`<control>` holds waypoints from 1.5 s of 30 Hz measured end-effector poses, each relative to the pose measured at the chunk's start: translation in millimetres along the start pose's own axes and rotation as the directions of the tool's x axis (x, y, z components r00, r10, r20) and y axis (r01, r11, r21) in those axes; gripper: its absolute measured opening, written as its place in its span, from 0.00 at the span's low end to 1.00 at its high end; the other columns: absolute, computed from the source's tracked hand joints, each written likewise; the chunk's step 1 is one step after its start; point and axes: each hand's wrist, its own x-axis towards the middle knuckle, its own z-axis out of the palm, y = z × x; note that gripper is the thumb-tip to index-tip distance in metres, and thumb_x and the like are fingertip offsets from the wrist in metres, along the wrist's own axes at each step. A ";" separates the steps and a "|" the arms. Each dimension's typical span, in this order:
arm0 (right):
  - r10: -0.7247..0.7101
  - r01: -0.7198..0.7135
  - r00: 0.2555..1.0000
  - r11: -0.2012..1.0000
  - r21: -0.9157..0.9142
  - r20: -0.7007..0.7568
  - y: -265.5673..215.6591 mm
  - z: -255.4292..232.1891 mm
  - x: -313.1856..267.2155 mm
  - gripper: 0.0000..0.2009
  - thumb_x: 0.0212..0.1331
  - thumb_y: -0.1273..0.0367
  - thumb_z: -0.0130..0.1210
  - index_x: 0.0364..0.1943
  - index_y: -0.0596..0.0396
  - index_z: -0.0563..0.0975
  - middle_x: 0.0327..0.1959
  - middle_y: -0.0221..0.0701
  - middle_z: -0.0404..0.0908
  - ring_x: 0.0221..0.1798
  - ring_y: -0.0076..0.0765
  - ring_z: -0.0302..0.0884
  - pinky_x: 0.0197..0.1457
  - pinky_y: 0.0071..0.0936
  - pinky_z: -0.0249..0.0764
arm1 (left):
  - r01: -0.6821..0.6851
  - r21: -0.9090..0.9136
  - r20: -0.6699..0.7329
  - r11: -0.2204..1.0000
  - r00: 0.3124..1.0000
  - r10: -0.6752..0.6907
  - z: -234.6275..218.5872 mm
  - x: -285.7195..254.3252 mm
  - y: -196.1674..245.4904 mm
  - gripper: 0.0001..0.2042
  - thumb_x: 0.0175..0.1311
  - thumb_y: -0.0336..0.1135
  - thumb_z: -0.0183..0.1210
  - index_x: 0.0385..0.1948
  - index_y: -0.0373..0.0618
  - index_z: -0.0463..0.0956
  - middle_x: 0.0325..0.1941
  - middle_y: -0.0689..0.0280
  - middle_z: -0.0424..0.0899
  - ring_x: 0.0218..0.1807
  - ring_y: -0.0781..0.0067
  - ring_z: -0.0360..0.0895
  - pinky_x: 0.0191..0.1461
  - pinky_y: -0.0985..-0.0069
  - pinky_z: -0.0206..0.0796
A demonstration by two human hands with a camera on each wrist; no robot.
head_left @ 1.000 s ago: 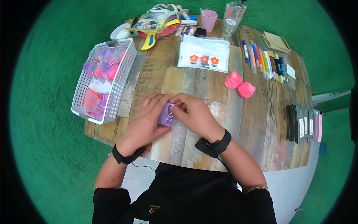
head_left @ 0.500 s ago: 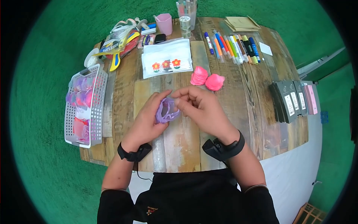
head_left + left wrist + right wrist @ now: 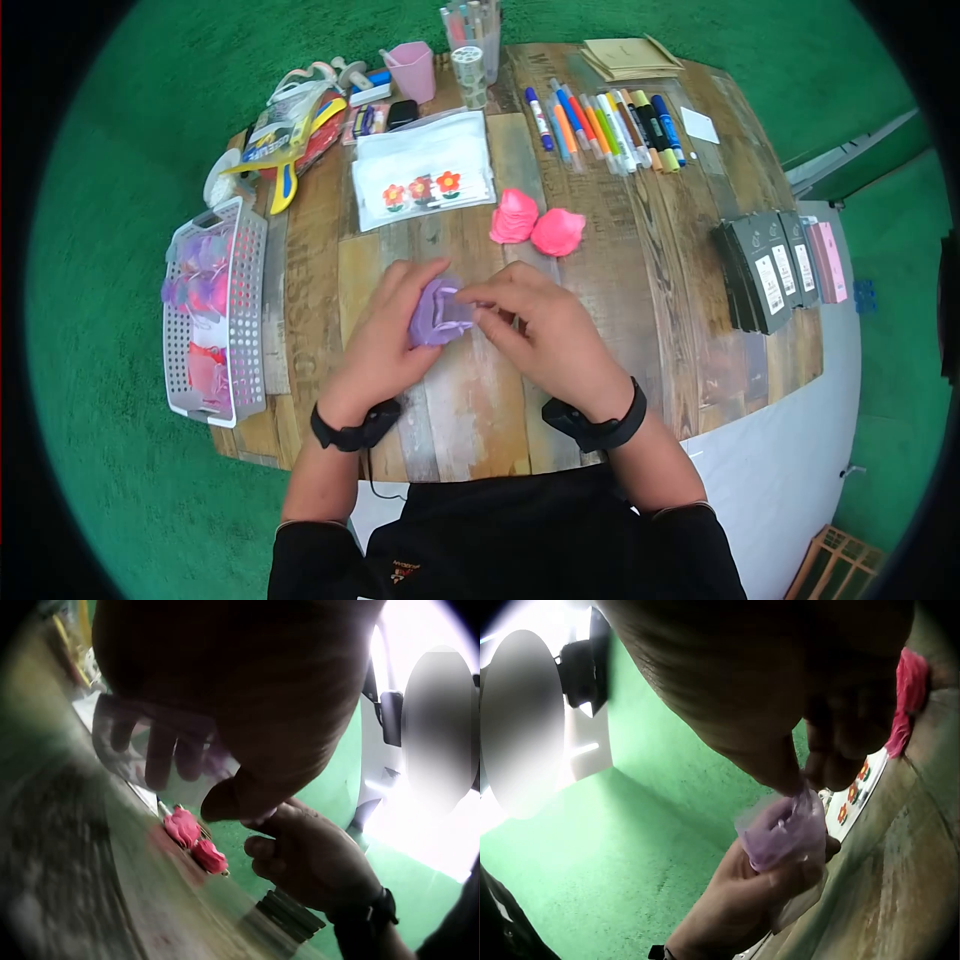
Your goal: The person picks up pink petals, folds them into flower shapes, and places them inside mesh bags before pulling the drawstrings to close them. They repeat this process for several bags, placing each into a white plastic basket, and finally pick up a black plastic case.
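A small sheer purple drawstring bag [image 3: 428, 316] is held over the wooden table, its mouth spread and facing the right hand. My left hand [image 3: 383, 335] grips it from the left side, fingers behind and thumb in front. Thumb and forefinger of my right hand [image 3: 545, 330] pinch the edge of the bag's mouth; the right wrist view shows the sheer fabric [image 3: 784, 832] pulled up to those fingertips. Through the bag's wall, left-hand fingers show in the left wrist view. Beyond the hands lie two pink ruffled, rose-like pieces [image 3: 558, 232] side by side.
At left stands a white perforated basket [image 3: 247, 310] with filled sheer bags. A flower-print pouch [image 3: 425, 165], a row of markers [image 3: 610, 125] and a pink cup [image 3: 411, 72] lie farther back. Dark boxes [image 3: 757, 280] stand at the right edge.
The bag's mouth, flat and narrow a second ago, is now spread wide. My right fingers have moved from its top edge to the right side of its mouth. The head view has turned.
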 end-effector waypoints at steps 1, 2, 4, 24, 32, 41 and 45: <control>-0.022 0.022 1.000 0.999 -0.028 -0.008 1.9 -2.7 -2.6 0.13 0.69 0.73 0.65 0.56 0.57 0.86 0.44 0.37 0.84 0.39 0.38 0.83 0.43 0.31 0.78 | -0.022 0.094 0.030 0.995 0.999 0.020 -3.4 -0.8 -1.3 0.39 0.53 0.20 0.66 0.74 0.42 0.69 0.56 0.54 0.75 0.60 0.48 0.76 0.67 0.62 0.69; -0.005 0.003 0.999 0.999 -0.047 -0.041 2.8 -9.6 -4.7 0.13 0.69 0.73 0.65 0.56 0.56 0.85 0.45 0.37 0.85 0.40 0.40 0.83 0.44 0.33 0.79 | -0.048 0.185 0.059 0.982 0.998 0.037 -6.5 -2.2 -2.6 0.39 0.53 0.20 0.66 0.74 0.42 0.69 0.56 0.54 0.75 0.59 0.48 0.76 0.67 0.63 0.69; 0.020 -0.029 0.995 0.996 -0.082 -0.101 5.5 -28.2 -5.5 0.13 0.69 0.73 0.65 0.55 0.56 0.85 0.46 0.39 0.86 0.41 0.44 0.85 0.46 0.35 0.81 | -0.054 0.217 0.142 0.975 0.990 0.023 -12.7 -5.1 -1.8 0.42 0.50 0.24 0.73 0.74 0.42 0.70 0.63 0.52 0.75 0.67 0.44 0.73 0.75 0.58 0.65; 0.372 -0.408 0.912 0.796 -0.448 -0.170 67.8 -80.8 45.6 0.17 0.61 0.55 0.71 0.44 0.53 0.87 0.50 0.44 0.88 0.51 0.56 0.88 0.54 0.47 0.83 | -0.049 0.198 0.200 0.979 0.980 0.008 4.1 65.1 21.3 0.24 0.70 0.37 0.68 0.65 0.38 0.77 0.53 0.53 0.85 0.54 0.49 0.85 0.59 0.60 0.77; 0.235 -0.295 0.953 0.860 -0.417 -0.191 79.9 -72.1 42.2 0.12 0.57 0.63 0.74 0.39 0.54 0.85 0.47 0.41 0.85 0.50 0.55 0.86 0.51 0.49 0.81 | -0.001 0.100 0.179 0.995 0.984 -0.017 18.2 78.3 24.8 0.24 0.69 0.35 0.69 0.65 0.41 0.78 0.50 0.54 0.85 0.50 0.54 0.86 0.54 0.63 0.78; 0.370 -0.386 0.922 0.907 -0.171 -0.114 76.0 -83.0 39.7 0.12 0.60 0.65 0.73 0.38 0.57 0.83 0.35 0.40 0.88 0.39 0.48 0.88 0.44 0.41 0.81 | 0.146 0.113 0.065 0.983 0.986 -0.154 6.4 82.8 22.2 0.20 0.74 0.35 0.66 0.64 0.41 0.78 0.49 0.58 0.86 0.43 0.61 0.84 0.50 0.65 0.77; 0.370 -0.383 0.918 0.920 -0.080 -0.143 78.7 -103.6 36.2 0.13 0.61 0.65 0.73 0.41 0.59 0.84 0.34 0.39 0.88 0.37 0.39 0.86 0.45 0.35 0.81 | 0.144 0.131 0.028 0.981 0.988 -0.149 6.3 91.0 17.9 0.19 0.76 0.36 0.63 0.64 0.39 0.77 0.49 0.56 0.87 0.42 0.59 0.84 0.48 0.64 0.76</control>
